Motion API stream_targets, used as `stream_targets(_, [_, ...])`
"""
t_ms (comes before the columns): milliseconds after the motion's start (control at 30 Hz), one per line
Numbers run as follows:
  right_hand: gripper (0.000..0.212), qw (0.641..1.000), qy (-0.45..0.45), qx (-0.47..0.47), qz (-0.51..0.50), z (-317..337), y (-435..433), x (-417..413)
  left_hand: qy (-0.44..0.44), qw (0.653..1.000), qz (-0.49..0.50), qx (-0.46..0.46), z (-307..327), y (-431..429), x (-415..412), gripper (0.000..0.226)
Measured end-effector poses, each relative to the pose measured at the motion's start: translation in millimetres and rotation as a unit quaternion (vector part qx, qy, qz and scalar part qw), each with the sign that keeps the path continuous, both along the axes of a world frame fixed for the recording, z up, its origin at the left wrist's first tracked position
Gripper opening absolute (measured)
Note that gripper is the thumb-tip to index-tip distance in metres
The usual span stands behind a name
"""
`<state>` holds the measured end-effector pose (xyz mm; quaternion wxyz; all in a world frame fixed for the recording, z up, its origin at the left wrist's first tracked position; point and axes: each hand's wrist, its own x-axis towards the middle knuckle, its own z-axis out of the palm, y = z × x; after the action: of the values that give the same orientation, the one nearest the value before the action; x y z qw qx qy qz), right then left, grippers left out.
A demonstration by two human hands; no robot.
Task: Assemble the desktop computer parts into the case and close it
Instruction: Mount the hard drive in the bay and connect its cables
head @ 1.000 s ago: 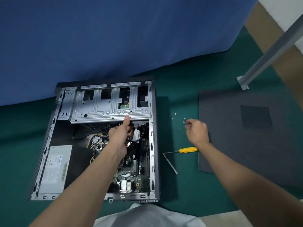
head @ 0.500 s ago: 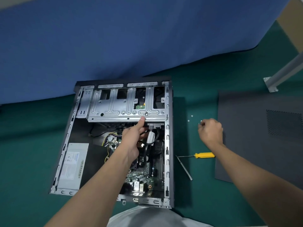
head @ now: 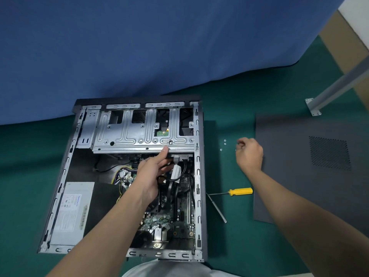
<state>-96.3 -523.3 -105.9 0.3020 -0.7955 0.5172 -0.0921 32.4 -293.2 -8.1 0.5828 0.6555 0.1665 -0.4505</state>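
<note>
While the case (head: pixel 198 196) lies open on its side on the green mat, its dark side panel (head: pixel 289 186) lies flat well apart to the right, so closing looks some way off. The drive cage (head: pixel 127 136) spans the case's far end. The left hand (head: pixel 153 172) reaches in with fingers mostly straight, its index fingertip pressing the cage's near lip, and it holds nothing that shows. The right hand (head: pixel 249 154) hovers with curled fingers at the loose screws (head: pixel 225 143), which lie between the case and the panel. Whether it has one pinched cannot be told.

If the left hand slackens, the cage may shift off its holes, and the cables just under its lip could get trapped. A screw fumbled over the open case could drop among the board's parts.

Counted: one case, one panel, one cage, one power supply (head: pixel 71 212), two hands, one yellow-handled screwdriver (head: pixel 240 191), one bare metal rod (head: pixel 217 208) beside it, and three screws clear of the fingers, with perhaps more at the fingertips.
</note>
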Motion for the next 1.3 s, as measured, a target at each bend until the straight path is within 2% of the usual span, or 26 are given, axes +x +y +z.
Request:
stream_targets(167, [0.015, 0.994, 0.068, 0.018, 0.078, 5.3, -6.5, 35.3, -0.012, 1.000, -0.013, 0.012, 2.3, 0.8, -1.1, 0.078])
stream_targets(300, [0.023, 0.987, 0.139, 0.032, 0.069, 6.3, -5.8, 51.9, -0.009, 1.000, -0.016, 0.021, 2.1, 3.2, 0.3, 0.077])
stream_targets(467, [0.026, 0.985, 0.168, 0.034, 0.017, 9.8, -6.2, 62.9, 0.006, 1.000, -0.012, 0.010, 3.3, 3.8, 2.8, 0.073])
stream_targets(533, [0.030, 0.993, 0.112, 0.043, 0.006, 12.1, -9.8, 64.6, 0.017, 1.000, -0.006, -0.003, 2.4, 3.3, 4.4, 0.074])
stream_targets(600, [0.028, 0.994, -0.020, 0.104, -0.027, 18.3, -12.8, 66.4, 0.032, 0.999, -0.001, -0.023, 3.1, 2.2, 6.3, 0.071])
stream_targets(700, [0.022, 0.934, -0.224, 0.254, -0.114, 40.4, -6.6, 67.5, 0.062, 0.997, 0.007, -0.048, 0.9, 0.1, 8.6, 0.049])
stream_targets(767, [0.020, 0.889, -0.309, 0.320, -0.110, 60.2, 1.6, 67.0, 0.086, 0.994, 0.027, -0.061, -2.5, -1.6, 10.8, 0.031])
stream_targets(833, [0.018, 0.845, -0.369, 0.374, -0.096, 82.2, 9.5, 66.0, 0.120, 0.987, 0.059, -0.093, -6.1, -5.2, 10.7, 0.024])
stream_targets(967, [0.021, 0.788, -0.424, 0.443, -0.059, 117.9, 28.9, 70.0, 0.139, 0.979, 0.087, -0.123, -11.3, -8.7, 8.9, 0.026])
stream_targets(1133, [0.013, 0.749, -0.446, 0.489, -0.018, 143.6, 53.1, 89.6, 0.132, 0.985, -0.016, -0.111, -19.3, 2.3, 23.2, 0.029])
stream_targets(1233, [0.016, 0.756, -0.422, 0.501, -0.008, 144.8, 66.4, 103.1, 0.138, 0.981, -0.053, -0.126, -24.8, 2.2, 30.7, 0.035])
stream_targets(1300, [0.015, 0.775, -0.396, 0.492, -0.008, 142.5, 75.2, 112.1, 0.151, 0.976, -0.047, -0.150, -27.0, -0.8, 31.2, 0.023])
